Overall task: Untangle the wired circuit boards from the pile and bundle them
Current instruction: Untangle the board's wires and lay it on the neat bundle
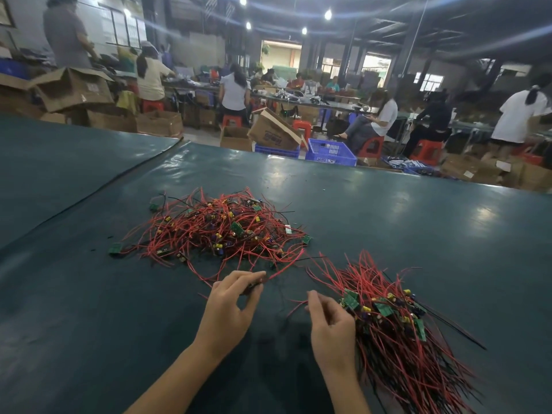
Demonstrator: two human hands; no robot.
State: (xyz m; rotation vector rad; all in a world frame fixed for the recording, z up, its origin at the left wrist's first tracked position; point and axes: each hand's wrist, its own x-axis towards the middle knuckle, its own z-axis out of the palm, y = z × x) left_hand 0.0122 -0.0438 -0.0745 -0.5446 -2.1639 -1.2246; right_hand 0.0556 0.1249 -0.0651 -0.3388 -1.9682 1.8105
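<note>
A tangled pile [215, 231] of small green circuit boards with red and black wires lies in the middle of the dark green table [418, 222]. To the right lies a sorted bundle [394, 324], its boards lined up and its wires fanned out both ways. My left hand [230, 306] is just below the pile and pinches a small dark board with a red wire leading up into the tangle. My right hand [328, 324] sits at the left edge of the bundle, fingers curled round thin wires.
A seam [98, 189] in the table cover runs diagonally at the left. Beyond the far edge stand blue crates [331, 150], cardboard boxes [274, 130] and red stools, with several people working at other benches.
</note>
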